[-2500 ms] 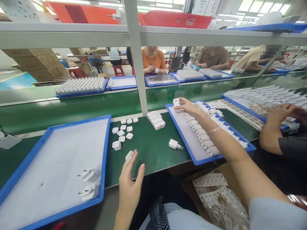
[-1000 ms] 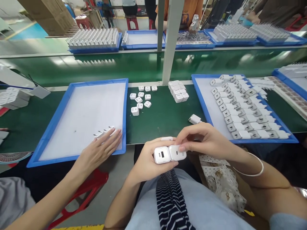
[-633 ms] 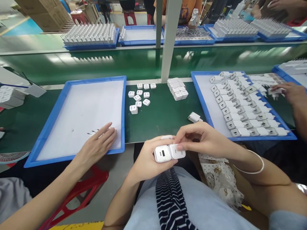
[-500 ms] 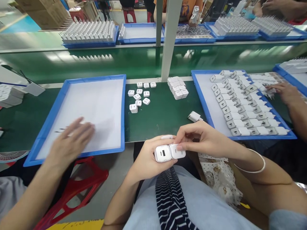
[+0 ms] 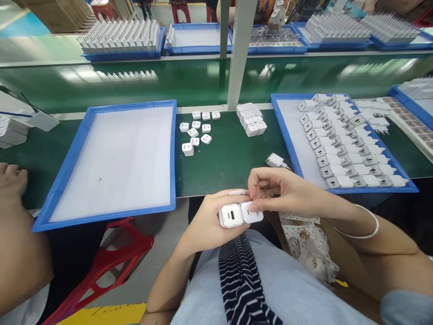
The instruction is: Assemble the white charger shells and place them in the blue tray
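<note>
My left hand (image 5: 206, 221) is closed around two white wall chargers held side by side over my lap. The left charger (image 5: 231, 215) shows two ports on its front. The right charger (image 5: 253, 214) has a small port and grey print. On that face presses the thumb of my right hand (image 5: 270, 189), its other fingers curled and partly hiding the charger. A further white piece (image 5: 237, 192) shows between my left fingers. Just beyond my right hand, one charger with pins (image 5: 276, 160) lies on the green bench.
Several small white face pieces (image 5: 206, 128) and a stacked block of them (image 5: 251, 119) lie on the bench (image 5: 223, 174). To the left stands a blue-rimmed tray (image 5: 173, 158); to the right, another tray (image 5: 284, 131) carries rows of chargers. A co-worker's hand (image 5: 13, 178) rests far left.
The co-worker's hand on the left has left the tray and moved further left. The hand at far right has gone out of view. My hands keep nearly the same grip.
</note>
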Available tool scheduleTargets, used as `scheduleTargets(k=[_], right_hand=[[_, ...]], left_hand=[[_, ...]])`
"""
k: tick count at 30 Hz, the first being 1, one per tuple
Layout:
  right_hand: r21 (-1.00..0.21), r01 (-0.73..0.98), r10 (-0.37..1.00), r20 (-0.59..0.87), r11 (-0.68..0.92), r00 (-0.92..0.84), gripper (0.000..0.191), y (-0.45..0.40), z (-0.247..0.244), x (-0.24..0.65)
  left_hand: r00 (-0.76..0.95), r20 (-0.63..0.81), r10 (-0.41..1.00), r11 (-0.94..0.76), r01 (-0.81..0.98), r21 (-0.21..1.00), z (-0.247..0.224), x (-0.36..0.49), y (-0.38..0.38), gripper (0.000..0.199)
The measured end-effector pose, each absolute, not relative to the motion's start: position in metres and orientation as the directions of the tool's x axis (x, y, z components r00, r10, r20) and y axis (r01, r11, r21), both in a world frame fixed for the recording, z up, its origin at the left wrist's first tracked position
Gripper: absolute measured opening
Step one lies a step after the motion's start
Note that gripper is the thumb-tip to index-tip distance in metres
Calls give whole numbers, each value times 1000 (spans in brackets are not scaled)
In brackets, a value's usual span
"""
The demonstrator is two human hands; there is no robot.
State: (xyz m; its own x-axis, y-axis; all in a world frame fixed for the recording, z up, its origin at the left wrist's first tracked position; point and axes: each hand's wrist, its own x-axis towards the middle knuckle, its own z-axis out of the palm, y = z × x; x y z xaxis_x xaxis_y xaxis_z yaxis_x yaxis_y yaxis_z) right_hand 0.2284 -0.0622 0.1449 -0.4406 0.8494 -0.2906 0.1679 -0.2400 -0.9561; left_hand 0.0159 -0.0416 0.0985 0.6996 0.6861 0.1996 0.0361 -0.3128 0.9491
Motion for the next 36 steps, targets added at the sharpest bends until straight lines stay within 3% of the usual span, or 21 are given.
scheduleTargets(k=[15, 21, 24, 27, 30, 36], right_hand=[[-928, 360, 899, -232, -90, -372, 29, -64, 134, 228], [-991, 100, 910, -124, -92, -397, 25, -57, 120, 230], [-991, 77, 842, -133, -109, -523, 33, -45, 117, 231], [-975, 39, 703, -186, -220, -686, 27, -32, 109, 231], [-967, 31, 688, -203, -254, -697, 22, -26, 105, 232], [-983, 181, 867, -68, 25, -493, 17, -34, 130, 233]], left_hand=[[692, 172, 701, -270, 34, 962, 94, 14, -39, 41], [699, 193, 688, -248, -23, 969, 93, 9, -39, 44], [757, 166, 631, -240, -14, 971, 97, 11, -41, 38], [816, 123, 565, -180, -23, 983, 100, 12, -42, 37], [825, 92, 557, -119, -31, 992, 99, 11, -43, 42], [752, 22, 659, -128, 83, 988, 91, 8, -43, 41]])
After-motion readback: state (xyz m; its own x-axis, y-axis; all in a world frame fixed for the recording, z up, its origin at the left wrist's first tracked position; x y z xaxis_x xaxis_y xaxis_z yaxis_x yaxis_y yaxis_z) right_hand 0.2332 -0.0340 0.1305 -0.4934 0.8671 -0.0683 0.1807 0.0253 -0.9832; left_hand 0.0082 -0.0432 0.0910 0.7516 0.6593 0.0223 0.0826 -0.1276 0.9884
